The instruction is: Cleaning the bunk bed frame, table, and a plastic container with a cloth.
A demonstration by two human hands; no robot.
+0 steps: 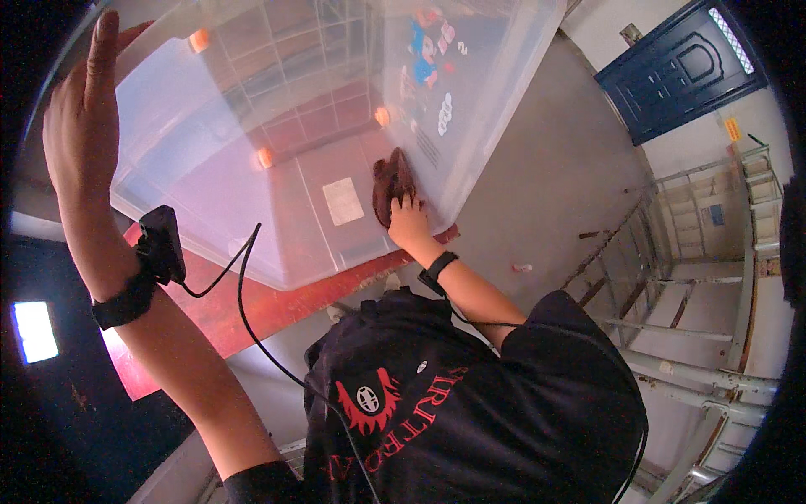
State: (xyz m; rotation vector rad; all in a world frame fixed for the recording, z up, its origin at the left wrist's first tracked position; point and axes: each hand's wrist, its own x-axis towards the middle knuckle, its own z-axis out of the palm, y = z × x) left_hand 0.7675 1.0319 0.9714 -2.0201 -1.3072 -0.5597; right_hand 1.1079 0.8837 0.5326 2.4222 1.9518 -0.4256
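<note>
A large translucent plastic storage bin with orange casters rests on a red tabletop. Printed cartoon stickers show on its right side, and a pale rectangular label on the panel nearest me. My right hand presses a bunched dark brown cloth against the bin near its lower right corner. At the bin's upper left edge is my left hand, raised and holding on there; its fingers are partly hidden. Black straps circle both wrists, the left one carrying a small black device.
A black cable runs from the left wrist device across my shirt. Worn metal racks stand along the right. Beyond the grey floor is a dark blue door. A bright window shows at far left.
</note>
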